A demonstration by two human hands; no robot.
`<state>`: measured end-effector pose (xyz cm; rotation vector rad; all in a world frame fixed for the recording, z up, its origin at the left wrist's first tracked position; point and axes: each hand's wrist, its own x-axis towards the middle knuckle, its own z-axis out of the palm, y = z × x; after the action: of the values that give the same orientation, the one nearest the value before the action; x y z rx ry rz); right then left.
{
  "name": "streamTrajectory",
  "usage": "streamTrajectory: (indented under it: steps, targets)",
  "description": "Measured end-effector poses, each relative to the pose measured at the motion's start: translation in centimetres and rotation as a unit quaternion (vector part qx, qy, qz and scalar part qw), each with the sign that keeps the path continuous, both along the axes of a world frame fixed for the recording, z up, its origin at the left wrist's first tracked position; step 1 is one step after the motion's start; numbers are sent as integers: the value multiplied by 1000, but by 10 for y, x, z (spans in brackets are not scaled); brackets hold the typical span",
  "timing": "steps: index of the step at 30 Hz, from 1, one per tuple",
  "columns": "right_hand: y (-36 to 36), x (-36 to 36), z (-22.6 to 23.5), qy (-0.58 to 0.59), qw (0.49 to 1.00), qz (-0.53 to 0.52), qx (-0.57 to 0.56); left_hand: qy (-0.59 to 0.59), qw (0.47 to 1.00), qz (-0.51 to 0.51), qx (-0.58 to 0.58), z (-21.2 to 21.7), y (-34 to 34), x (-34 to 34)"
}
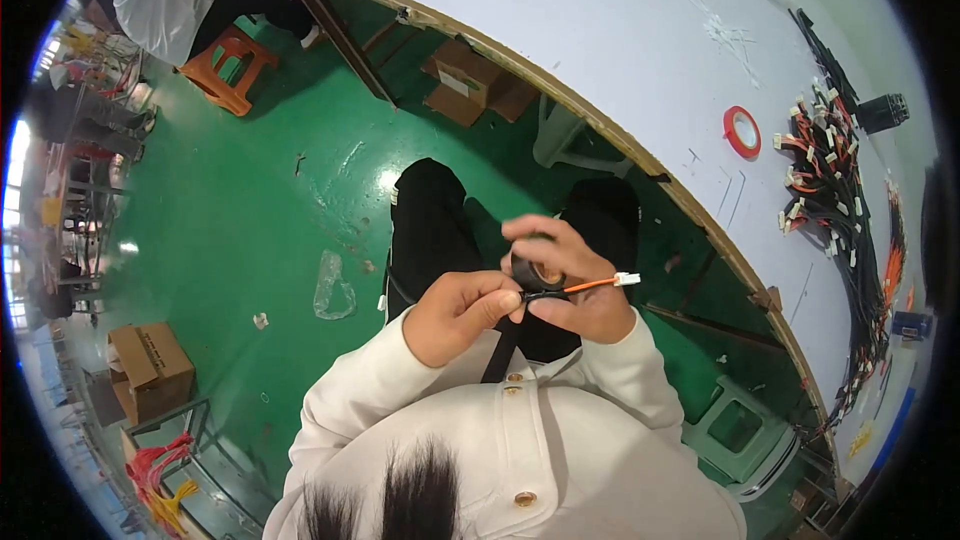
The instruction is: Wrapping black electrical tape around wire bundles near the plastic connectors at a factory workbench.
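My left hand pinches a wire harness at its black part, thumb on top. Its orange and black wires run rightward across my right hand and end in a white connector. Between the curled fingers of my right hand is a roll of black tape, right beside the harness. The fingers of that hand are slightly smeared by motion. A black length hangs from the harness toward my lap. Both hands are above my knees, off the table.
A white-topped table curves along the far and right sides. On it lie a red tape roll, a bundle of wire harnesses and several white ties. Stools and cardboard boxes stand on the green floor.
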<state>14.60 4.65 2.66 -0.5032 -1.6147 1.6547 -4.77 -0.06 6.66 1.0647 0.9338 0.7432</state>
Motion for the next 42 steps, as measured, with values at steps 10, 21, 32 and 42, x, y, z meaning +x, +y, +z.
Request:
streamTrajectory:
  steps: [10,21,32,42]
  targets:
    - [-39,-35,-2,80,972,-153,-160,288,877,153,351,-4,6,8]
    - [-55,-16,31,188,932,167,-260,570,735,175,323,-89,43,-39]
    - [138,54,52,-550,515,-513,412,-13,957,266,119,-5,50,-78]
    - [102,16,86,-568,557,-486,362,-274,871,336,232,116,15,-106]
